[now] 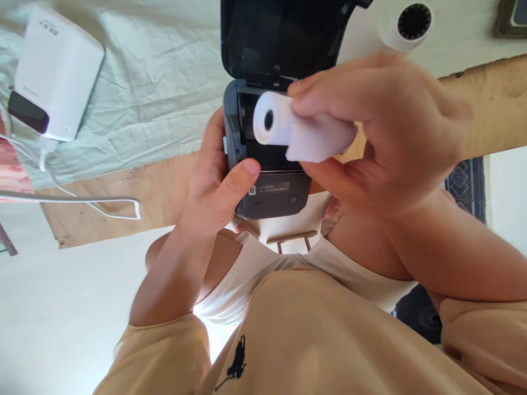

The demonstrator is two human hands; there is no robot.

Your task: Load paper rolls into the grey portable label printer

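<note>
A small dark receipt printer point(274, 195) is held at the table's edge with its black lid point(280, 38) swung up. My left hand point(220, 181) grips the printer's left side, the thumb lying over the rim of its compartment. In my right hand point(379, 126) is a small white paper roll point(274, 118) with a dark core hole, pinched between thumb and fingers. The roll is over the printer's paper compartment, with a loose flap of paper hanging from it. Whether the roll touches the compartment I cannot tell.
On the pale cloth point(156, 82) at the left lies a white power bank point(60, 71) with a white cable point(94, 200) plugged in. A white cylindrical object point(411, 24) with a dark round end stands at the upper right. The wooden table edge point(123, 192) runs across the view.
</note>
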